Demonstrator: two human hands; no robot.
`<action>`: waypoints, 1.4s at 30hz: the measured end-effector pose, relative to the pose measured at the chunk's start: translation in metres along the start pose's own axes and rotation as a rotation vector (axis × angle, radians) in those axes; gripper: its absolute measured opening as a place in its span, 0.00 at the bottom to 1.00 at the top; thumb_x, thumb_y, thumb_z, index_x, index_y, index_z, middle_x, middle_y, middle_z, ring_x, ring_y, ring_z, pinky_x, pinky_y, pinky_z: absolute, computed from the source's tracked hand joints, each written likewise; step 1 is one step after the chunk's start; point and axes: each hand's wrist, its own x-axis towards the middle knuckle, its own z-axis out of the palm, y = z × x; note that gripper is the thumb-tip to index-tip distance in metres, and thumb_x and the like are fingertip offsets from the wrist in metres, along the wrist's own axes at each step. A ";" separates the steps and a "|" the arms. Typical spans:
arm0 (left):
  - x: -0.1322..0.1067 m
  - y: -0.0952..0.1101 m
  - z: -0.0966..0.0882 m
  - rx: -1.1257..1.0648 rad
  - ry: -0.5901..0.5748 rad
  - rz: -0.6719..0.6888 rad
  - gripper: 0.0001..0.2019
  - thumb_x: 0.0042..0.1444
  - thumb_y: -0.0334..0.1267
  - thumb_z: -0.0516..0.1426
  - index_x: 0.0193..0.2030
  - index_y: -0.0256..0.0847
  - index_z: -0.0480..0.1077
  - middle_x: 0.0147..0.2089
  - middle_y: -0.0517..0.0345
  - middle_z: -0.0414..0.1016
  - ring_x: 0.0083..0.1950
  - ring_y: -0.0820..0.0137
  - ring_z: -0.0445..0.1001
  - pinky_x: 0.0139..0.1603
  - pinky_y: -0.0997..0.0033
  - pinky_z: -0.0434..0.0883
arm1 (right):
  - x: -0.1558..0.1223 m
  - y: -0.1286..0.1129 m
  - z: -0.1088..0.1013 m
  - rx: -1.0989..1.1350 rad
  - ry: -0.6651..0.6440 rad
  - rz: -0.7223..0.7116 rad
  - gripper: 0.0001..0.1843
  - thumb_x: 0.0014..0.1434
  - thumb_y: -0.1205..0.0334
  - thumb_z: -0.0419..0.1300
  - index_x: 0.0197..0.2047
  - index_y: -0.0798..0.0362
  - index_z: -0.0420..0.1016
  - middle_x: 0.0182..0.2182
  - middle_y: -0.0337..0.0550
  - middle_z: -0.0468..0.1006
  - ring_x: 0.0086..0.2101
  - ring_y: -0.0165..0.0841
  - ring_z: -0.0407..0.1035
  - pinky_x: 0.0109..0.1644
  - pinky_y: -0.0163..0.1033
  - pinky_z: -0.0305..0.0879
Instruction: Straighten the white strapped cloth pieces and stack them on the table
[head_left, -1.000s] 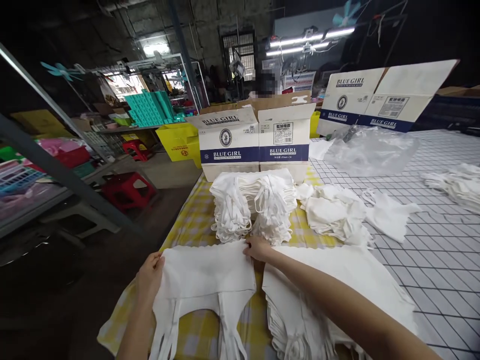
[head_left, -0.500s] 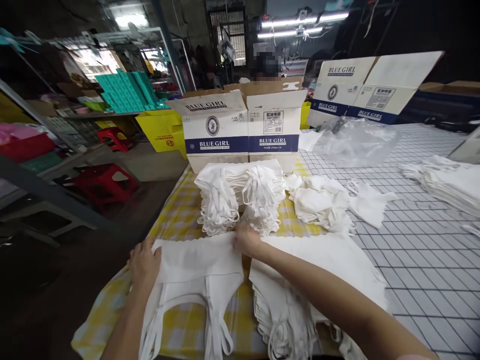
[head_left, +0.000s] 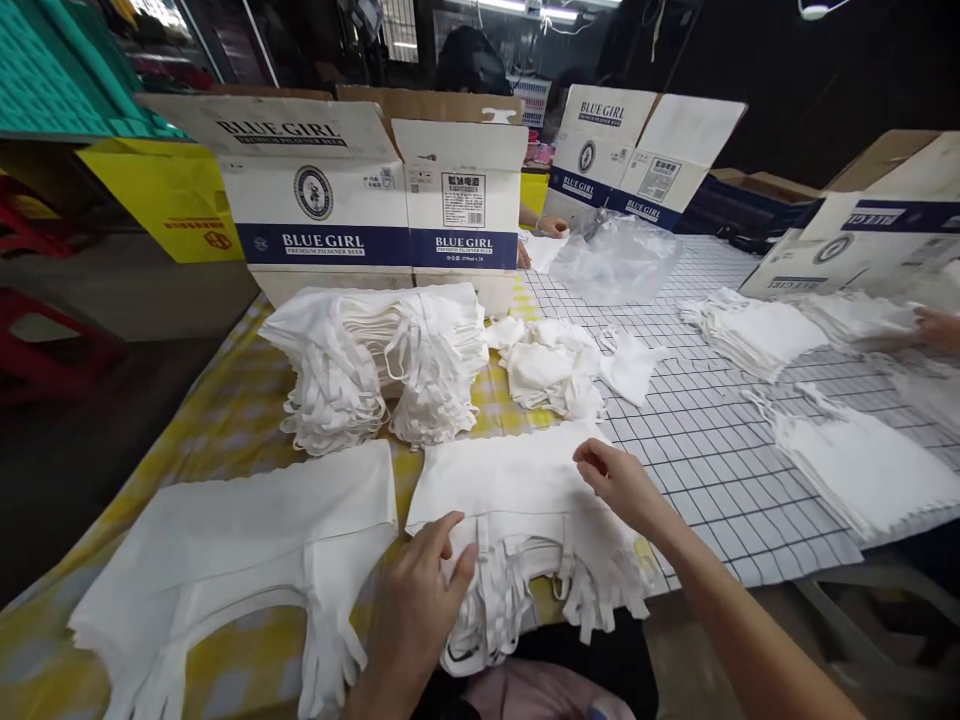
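Observation:
A stack of white strapped cloth pieces [head_left: 517,490] lies at the near table edge, straps hanging toward me. My left hand [head_left: 424,590] rests on its near left corner, fingers closed on the top layer. My right hand [head_left: 619,482] pinches the top piece at the stack's right edge. A single white cloth piece [head_left: 247,540] lies flat to the left, untouched. Behind it stands a tall folded pile of the same pieces [head_left: 375,360].
An open Blue Girl carton [head_left: 360,200] stands behind the pile, with more cartons [head_left: 637,150] at the back and right. Loose white pieces [head_left: 559,370] and further stacks [head_left: 757,330] lie on the grid-patterned table. Another person's hand [head_left: 937,328] shows at the right edge.
Both hands left the single cloth piece on the left and moved right onto the stack. The view swung right and down.

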 end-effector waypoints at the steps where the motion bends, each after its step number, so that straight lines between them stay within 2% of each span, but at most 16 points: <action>1: 0.001 0.007 0.007 0.008 -0.049 0.003 0.19 0.57 0.47 0.52 0.52 0.44 0.67 0.34 0.56 0.73 0.35 0.66 0.73 0.37 0.70 0.68 | -0.010 0.007 0.000 -0.012 0.005 0.017 0.09 0.58 0.60 0.48 0.34 0.51 0.68 0.25 0.38 0.71 0.25 0.31 0.64 0.29 0.35 0.56; 5: 0.005 0.023 0.023 0.098 -0.164 0.024 0.23 0.56 0.46 0.53 0.57 0.42 0.64 0.45 0.49 0.73 0.42 0.62 0.74 0.39 0.66 0.68 | -0.041 0.010 0.025 -0.141 0.010 0.031 0.09 0.61 0.59 0.48 0.37 0.51 0.67 0.27 0.40 0.73 0.27 0.32 0.66 0.30 0.35 0.57; 9: 0.010 0.030 0.022 0.059 -0.254 -0.002 0.23 0.56 0.42 0.52 0.58 0.42 0.62 0.47 0.48 0.73 0.43 0.61 0.74 0.39 0.66 0.68 | -0.054 -0.006 0.060 -0.487 0.098 0.045 0.09 0.58 0.62 0.53 0.42 0.52 0.67 0.37 0.45 0.72 0.35 0.36 0.68 0.31 0.36 0.59; 13: 0.017 0.035 0.012 -0.038 -0.362 -0.089 0.20 0.55 0.38 0.51 0.55 0.41 0.64 0.36 0.54 0.74 0.38 0.64 0.74 0.36 0.68 0.66 | -0.056 -0.013 0.076 -0.727 0.126 0.063 0.14 0.57 0.71 0.52 0.48 0.53 0.66 0.38 0.49 0.70 0.39 0.39 0.65 0.34 0.38 0.62; 16: 0.020 0.037 0.008 -0.133 -0.349 -0.170 0.17 0.54 0.37 0.50 0.50 0.43 0.66 0.27 0.61 0.68 0.29 0.68 0.70 0.32 0.71 0.63 | -0.055 -0.013 0.083 -0.803 0.140 0.038 0.20 0.58 0.74 0.48 0.54 0.54 0.63 0.40 0.52 0.70 0.39 0.41 0.64 0.34 0.41 0.63; 18: 0.020 0.035 0.007 -0.235 -0.326 -0.210 0.15 0.54 0.39 0.50 0.48 0.44 0.66 0.25 0.64 0.65 0.26 0.70 0.68 0.30 0.72 0.62 | -0.054 -0.015 0.085 -0.816 0.139 0.037 0.21 0.59 0.76 0.46 0.54 0.56 0.62 0.40 0.53 0.70 0.39 0.42 0.64 0.35 0.42 0.63; 22: 0.020 0.023 0.003 -0.468 -0.373 -0.310 0.15 0.56 0.42 0.48 0.49 0.43 0.64 0.25 0.64 0.65 0.26 0.70 0.69 0.30 0.72 0.64 | -0.053 -0.023 0.080 -0.758 0.095 0.067 0.19 0.56 0.78 0.47 0.49 0.57 0.66 0.40 0.53 0.70 0.40 0.41 0.64 0.37 0.42 0.62; 24: 0.021 0.019 -0.002 -0.466 -0.397 -0.337 0.16 0.56 0.42 0.47 0.50 0.42 0.64 0.26 0.63 0.68 0.26 0.69 0.70 0.30 0.71 0.64 | -0.055 -0.023 0.075 -0.702 0.062 0.080 0.18 0.54 0.79 0.48 0.45 0.57 0.69 0.39 0.52 0.71 0.39 0.41 0.65 0.37 0.41 0.61; 28: 0.028 0.017 -0.013 -0.330 -0.340 -0.263 0.16 0.56 0.41 0.48 0.48 0.43 0.68 0.38 0.57 0.76 0.37 0.66 0.73 0.39 0.69 0.65 | -0.059 -0.012 0.059 -0.564 0.030 0.029 0.17 0.54 0.79 0.49 0.42 0.55 0.71 0.35 0.48 0.73 0.39 0.38 0.65 0.40 0.39 0.59; 33: 0.047 0.012 -0.017 -0.281 -0.321 -0.149 0.14 0.56 0.41 0.49 0.41 0.42 0.73 0.43 0.54 0.77 0.45 0.63 0.73 0.46 0.68 0.65 | -0.056 0.001 0.030 -0.244 0.051 0.004 0.16 0.63 0.65 0.45 0.40 0.52 0.74 0.35 0.44 0.75 0.37 0.35 0.68 0.39 0.37 0.61; 38: 0.073 0.007 -0.011 -0.218 -0.366 -0.045 0.15 0.56 0.41 0.47 0.38 0.41 0.74 0.41 0.51 0.77 0.43 0.62 0.72 0.44 0.67 0.64 | -0.038 0.009 0.010 0.010 0.049 -0.008 0.15 0.61 0.60 0.48 0.36 0.52 0.75 0.35 0.44 0.76 0.35 0.34 0.69 0.39 0.38 0.61; 42: 0.092 0.003 -0.003 -0.193 -0.429 -0.024 0.16 0.56 0.43 0.47 0.34 0.40 0.74 0.35 0.53 0.77 0.38 0.64 0.71 0.39 0.70 0.63 | -0.018 0.019 0.013 0.089 0.067 0.040 0.14 0.59 0.58 0.49 0.33 0.53 0.74 0.32 0.43 0.76 0.33 0.34 0.68 0.36 0.37 0.60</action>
